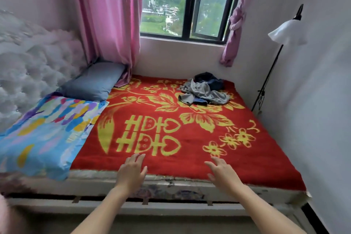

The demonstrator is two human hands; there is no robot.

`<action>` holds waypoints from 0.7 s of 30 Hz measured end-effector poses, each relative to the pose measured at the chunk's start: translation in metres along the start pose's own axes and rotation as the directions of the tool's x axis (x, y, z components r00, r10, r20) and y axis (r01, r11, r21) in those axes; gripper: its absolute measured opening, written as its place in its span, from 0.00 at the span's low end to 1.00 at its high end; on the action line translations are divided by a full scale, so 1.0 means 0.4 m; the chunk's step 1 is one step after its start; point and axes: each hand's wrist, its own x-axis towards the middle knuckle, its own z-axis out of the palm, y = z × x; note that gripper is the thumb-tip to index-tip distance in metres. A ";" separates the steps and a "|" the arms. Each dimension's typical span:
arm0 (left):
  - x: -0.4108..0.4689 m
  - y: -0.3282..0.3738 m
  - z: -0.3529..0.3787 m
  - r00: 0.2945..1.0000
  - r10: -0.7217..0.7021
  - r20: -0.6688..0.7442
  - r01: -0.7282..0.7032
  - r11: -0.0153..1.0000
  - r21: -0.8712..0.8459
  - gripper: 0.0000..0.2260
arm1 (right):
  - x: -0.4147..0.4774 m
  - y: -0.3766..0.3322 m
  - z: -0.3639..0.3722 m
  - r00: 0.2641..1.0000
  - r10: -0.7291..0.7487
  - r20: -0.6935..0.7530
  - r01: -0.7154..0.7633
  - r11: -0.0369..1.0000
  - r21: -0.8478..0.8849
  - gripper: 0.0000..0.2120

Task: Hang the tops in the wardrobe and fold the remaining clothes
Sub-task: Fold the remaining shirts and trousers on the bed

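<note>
Left hand, right hand, both grips wide, empty; one clothes pile on one red blanket

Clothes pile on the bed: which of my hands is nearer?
Right. The right hand is at the near edge of the bed, roughly in line with the clothes pile at the far side; the left hand is further left.

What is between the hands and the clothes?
Only bare blanket, as the head view shows. The left hand and right hand are far from the clothes.
</note>
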 end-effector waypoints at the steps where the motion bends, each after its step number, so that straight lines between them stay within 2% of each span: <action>1: 0.043 -0.006 0.000 1.000 0.006 -0.002 -0.006 1.000 0.011 0.23 | 0.028 0.018 -0.010 1.000 0.015 -0.010 -0.015 1.000 -0.006 0.23; 8: 0.372 -0.021 -0.027 0.995 0.075 -0.059 -0.076 0.997 -0.020 0.21 | 0.255 0.116 -0.126 0.983 0.153 -0.103 -0.153 0.988 0.007 0.23; 15: 0.628 -0.001 0.016 0.992 0.123 0.026 -0.124 0.991 0.046 0.22 | 0.405 0.240 -0.170 0.960 0.255 -0.114 -0.255 0.967 0.017 0.23; 21: 0.790 0.146 0.088 0.980 0.182 0.077 -0.187 0.980 0.067 0.21 | 0.519 0.413 -0.177 0.955 0.284 -0.082 -0.283 0.959 0.017 0.24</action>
